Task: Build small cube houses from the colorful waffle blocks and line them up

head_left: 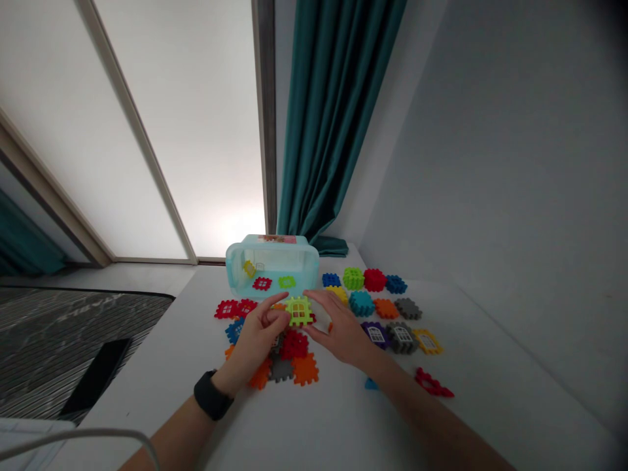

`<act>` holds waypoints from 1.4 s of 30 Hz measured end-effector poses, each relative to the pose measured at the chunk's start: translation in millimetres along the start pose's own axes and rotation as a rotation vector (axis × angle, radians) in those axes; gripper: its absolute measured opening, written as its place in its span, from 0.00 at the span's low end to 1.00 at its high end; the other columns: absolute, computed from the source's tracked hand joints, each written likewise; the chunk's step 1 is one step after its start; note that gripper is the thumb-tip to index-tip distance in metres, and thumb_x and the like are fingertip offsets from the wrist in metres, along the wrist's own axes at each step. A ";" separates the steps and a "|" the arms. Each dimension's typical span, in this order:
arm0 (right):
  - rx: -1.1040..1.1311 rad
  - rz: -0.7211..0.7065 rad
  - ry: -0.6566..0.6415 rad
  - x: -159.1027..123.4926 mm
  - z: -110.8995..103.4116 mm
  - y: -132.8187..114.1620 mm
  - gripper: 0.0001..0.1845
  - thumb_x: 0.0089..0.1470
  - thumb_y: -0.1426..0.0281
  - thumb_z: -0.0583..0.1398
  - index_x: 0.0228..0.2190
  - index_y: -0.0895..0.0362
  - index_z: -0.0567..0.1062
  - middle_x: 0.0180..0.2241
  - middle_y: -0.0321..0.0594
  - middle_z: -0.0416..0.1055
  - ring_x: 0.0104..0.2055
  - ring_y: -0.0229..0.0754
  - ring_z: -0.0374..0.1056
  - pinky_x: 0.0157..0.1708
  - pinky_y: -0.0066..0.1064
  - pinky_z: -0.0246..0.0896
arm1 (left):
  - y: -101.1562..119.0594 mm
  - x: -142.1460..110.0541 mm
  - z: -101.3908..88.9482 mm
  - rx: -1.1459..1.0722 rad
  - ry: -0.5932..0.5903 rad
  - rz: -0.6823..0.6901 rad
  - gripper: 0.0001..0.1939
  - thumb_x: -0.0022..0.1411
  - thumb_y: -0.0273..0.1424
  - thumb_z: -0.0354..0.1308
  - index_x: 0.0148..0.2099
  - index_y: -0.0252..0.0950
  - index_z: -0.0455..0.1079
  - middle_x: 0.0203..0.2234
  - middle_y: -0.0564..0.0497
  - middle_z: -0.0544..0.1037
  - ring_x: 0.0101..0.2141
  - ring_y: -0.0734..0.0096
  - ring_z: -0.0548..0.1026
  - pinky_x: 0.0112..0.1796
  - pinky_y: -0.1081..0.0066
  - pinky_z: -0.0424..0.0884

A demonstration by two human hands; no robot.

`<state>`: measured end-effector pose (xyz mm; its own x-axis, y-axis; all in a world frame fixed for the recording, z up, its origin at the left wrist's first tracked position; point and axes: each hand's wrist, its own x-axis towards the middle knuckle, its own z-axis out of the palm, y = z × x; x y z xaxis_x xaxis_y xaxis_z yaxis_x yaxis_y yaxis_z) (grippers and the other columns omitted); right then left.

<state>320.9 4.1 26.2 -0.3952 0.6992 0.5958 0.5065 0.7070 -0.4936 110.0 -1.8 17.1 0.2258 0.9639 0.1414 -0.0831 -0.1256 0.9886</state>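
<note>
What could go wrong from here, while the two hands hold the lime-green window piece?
The lime-green window piece might slip, since the fingers of the left hand and right hand seem to hold it only near its edges. The right forearm partly hides a blue piece, so it could perhaps brush that piece unnoticed.

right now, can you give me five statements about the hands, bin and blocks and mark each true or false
1. The left hand and right hand hold a lime-green window piece. True.
2. The black watch is on the right wrist. False: it is on the left.
3. A red window piece is in the translucent bin. True.
4. The red pointed piece lies left of the left forearm. False: it lies right of the right forearm.
5. A gray window block sits between purple and yellow ones. True.
</note>
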 end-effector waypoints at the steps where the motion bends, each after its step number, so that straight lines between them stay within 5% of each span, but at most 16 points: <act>1: -0.008 0.016 0.004 -0.3 -0.4 0.9 0.31 0.58 0.69 0.63 0.61 0.47 0.63 0.56 0.47 0.70 0.60 0.53 0.66 0.59 0.51 0.64 | -0.5 -0.1 -2.9 0.159 -0.006 0.100 0.27 0.64 0.38 0.62 0.63 0.38 0.65 0.40 0.47 0.81 0.42 0.63 0.79 0.47 0.60 0.76; 4: -0.002 0.040 0.013 -1.5 -0.9 3.0 0.33 0.58 0.68 0.64 0.62 0.48 0.62 0.57 0.47 0.69 0.60 0.53 0.66 0.59 0.51 0.64 | -2.3 -0.4 -10.7 0.610 0.005 0.423 0.28 0.61 0.33 0.65 0.63 0.41 0.66 0.53 0.43 0.75 0.53 0.56 0.74 0.55 0.54 0.70; 7: 0.021 0.041 0.010 -3.5 0.2 3.3 0.33 0.57 0.68 0.64 0.61 0.47 0.62 0.57 0.46 0.69 0.58 0.51 0.68 0.58 0.49 0.65 | -4.3 -0.7 -15.0 0.835 0.047 0.596 0.26 0.63 0.33 0.63 0.63 0.40 0.65 0.54 0.41 0.73 0.54 0.54 0.72 0.55 0.53 0.70; 15: 0.220 0.115 -0.015 -2.2 1.4 -3.7 0.28 0.57 0.69 0.64 0.58 0.48 0.68 0.57 0.45 0.69 0.59 0.50 0.66 0.60 0.48 0.62 | -4.4 3.2 -22.5 0.962 0.093 0.641 0.22 0.62 0.37 0.66 0.57 0.42 0.69 0.55 0.41 0.69 0.55 0.50 0.71 0.53 0.50 0.72; 22: 0.966 0.594 0.038 7.0 2.7 -13.2 0.15 0.57 0.61 0.64 0.46 0.50 0.77 0.45 0.42 0.76 0.47 0.47 0.74 0.50 0.45 0.70 | -8.8 8.1 -29.2 1.036 0.140 0.647 0.23 0.62 0.34 0.66 0.58 0.41 0.68 0.55 0.39 0.69 0.55 0.48 0.70 0.53 0.47 0.72; 27: 1.210 0.713 0.124 10.9 1.2 -19.2 0.15 0.52 0.61 0.68 0.41 0.54 0.80 0.44 0.44 0.78 0.50 0.48 0.73 0.54 0.46 0.67 | -9.3 9.5 -32.6 1.068 0.153 0.640 0.23 0.62 0.34 0.66 0.58 0.41 0.68 0.55 0.40 0.69 0.55 0.49 0.70 0.53 0.47 0.71; 36: 1.102 0.697 0.066 9.3 2.4 -14.0 0.17 0.58 0.59 0.62 0.44 0.57 0.78 0.46 0.49 0.79 0.51 0.51 0.74 0.54 0.49 0.70 | -6.1 7.6 -32.7 1.085 0.143 0.640 0.21 0.62 0.34 0.66 0.57 0.42 0.69 0.55 0.40 0.69 0.54 0.48 0.70 0.52 0.47 0.71; 42: 0.770 0.516 -0.007 4.7 16.0 -7.4 0.16 0.57 0.63 0.63 0.47 0.51 0.73 0.39 0.38 0.77 0.41 0.43 0.74 0.43 0.38 0.73 | -4.2 2.1 -24.7 1.132 0.101 0.647 0.21 0.60 0.36 0.67 0.55 0.41 0.72 0.53 0.41 0.71 0.52 0.48 0.71 0.51 0.48 0.71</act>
<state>303.0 3.9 22.4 -0.2689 0.9457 0.1827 -0.0272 0.1822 -0.9829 86.9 6.6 12.0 0.3754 0.6621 0.6486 0.7201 -0.6489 0.2457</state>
